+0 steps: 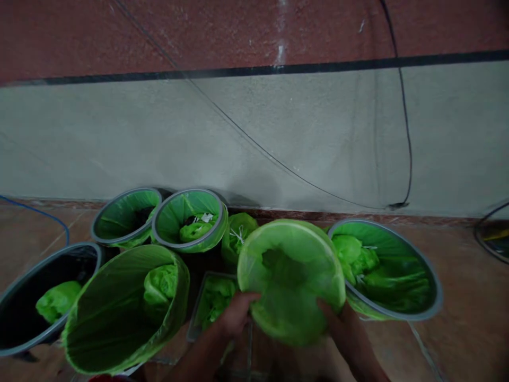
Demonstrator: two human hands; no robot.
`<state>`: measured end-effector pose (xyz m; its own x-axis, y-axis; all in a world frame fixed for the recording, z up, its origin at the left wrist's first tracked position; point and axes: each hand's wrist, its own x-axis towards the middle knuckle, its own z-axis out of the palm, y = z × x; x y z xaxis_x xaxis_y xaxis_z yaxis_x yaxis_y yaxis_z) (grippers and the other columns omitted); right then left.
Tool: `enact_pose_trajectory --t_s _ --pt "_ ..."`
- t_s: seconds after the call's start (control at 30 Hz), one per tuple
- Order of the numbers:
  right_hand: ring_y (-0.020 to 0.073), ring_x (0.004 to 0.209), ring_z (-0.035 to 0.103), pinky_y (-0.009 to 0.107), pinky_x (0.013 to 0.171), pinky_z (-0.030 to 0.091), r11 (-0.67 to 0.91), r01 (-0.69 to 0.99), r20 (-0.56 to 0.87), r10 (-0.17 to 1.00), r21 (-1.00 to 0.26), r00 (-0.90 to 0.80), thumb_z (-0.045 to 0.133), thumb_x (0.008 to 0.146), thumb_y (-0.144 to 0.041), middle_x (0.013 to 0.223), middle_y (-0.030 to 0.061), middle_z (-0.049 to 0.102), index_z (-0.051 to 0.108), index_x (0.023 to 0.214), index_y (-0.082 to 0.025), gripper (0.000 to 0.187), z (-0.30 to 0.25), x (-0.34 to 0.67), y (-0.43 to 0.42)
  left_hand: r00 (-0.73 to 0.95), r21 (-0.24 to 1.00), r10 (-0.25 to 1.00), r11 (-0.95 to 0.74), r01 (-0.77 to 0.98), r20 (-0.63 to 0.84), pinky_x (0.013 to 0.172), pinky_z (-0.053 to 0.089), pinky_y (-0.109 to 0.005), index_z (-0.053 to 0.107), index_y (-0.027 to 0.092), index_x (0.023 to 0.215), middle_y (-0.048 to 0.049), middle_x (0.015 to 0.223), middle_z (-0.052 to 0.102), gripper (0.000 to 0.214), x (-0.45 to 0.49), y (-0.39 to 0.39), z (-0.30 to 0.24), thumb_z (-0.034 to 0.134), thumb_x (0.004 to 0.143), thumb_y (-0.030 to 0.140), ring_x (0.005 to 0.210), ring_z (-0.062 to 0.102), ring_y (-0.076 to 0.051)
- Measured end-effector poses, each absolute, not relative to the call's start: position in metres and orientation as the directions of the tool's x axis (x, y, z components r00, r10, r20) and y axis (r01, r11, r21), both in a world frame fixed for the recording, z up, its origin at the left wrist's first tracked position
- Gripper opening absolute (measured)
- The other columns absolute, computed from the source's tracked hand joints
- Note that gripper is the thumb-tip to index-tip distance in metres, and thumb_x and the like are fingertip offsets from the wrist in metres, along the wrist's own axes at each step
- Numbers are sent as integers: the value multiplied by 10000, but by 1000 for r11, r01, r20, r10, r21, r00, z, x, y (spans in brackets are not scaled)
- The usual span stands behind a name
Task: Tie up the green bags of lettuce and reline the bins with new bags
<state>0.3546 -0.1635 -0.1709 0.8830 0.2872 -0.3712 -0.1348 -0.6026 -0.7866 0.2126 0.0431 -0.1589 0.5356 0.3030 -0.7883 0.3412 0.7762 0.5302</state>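
Observation:
Both hands hold a round bin lined with a translucent green plastic bag (290, 321), its mouth facing me and its rim covered by the bag. My left hand (238, 313) grips the rim on the left side, thumb on the inside. On the right side, my right hand (338, 326) grips the rim, with fingers partly hidden. The dark inside bottom of the bin shows no clear contents. Just left of my left hand sits a small square basket (193, 323) with green plastic in it. Behind the held bin, a bundled green bag with white ties (242, 228) is partly covered.
A grey-rimmed lined bin (435, 289) stands right. Left are two more grey-rimmed bins (95, 228) (186, 245) by the wall, a green-lined bin (107, 318) and a black bin (24, 286). Cables (403, 106) hang along the wall (159, 132); a blue cord (59, 220) lies left.

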Motion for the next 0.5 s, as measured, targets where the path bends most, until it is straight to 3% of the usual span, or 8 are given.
enact_pose_trajectory --t_s 0.1,0.17,0.27,0.33,0.5 --pt "357 1076 684 443 855 580 -527 -232 -394 218 -818 893 658 672 -683 1150 177 725 607 1254 -134 802 -166 383 -117 445 514 329 758 402 -833 683 575 -279 691 137 888 -57 761 744 179 268 71 -163 684 726 213 738 709 -196" --pt "317 906 725 416 750 603 -404 -351 -458 208 -845 864 707 643 -664 1097 166 728 590 1207 -143 776 -170 389 -90 405 518 359 750 411 -841 631 563 -278 667 135 895 -44 711 708 160 300 85 -166 665 755 212 660 677 -181" --pt "231 671 712 362 610 597 -160 -457 -484 262 -875 835 730 639 -675 933 88 733 556 1136 -165 733 -181 387 -59 384 529 385 743 410 -839 594 543 -275 635 125 900 -24 660 652 131 330 97 -172 632 798 206 594 630 -165" --pt "206 635 698 333 578 587 -52 -469 -463 289 -881 838 744 618 -699 861 50 722 548 1064 -171 719 -188 384 -46 374 545 411 733 407 -831 595 533 -275 619 117 922 -12 644 620 119 338 103 -176 587 838 195 589 612 -158" --pt "180 599 683 326 576 592 54 -503 -455 351 -863 818 753 584 -737 804 5 710 508 1003 -200 723 -194 381 -23 342 572 464 723 387 -817 622 531 -263 591 131 1011 1 680 608 150 336 122 -182 543 877 177 620 603 -144"
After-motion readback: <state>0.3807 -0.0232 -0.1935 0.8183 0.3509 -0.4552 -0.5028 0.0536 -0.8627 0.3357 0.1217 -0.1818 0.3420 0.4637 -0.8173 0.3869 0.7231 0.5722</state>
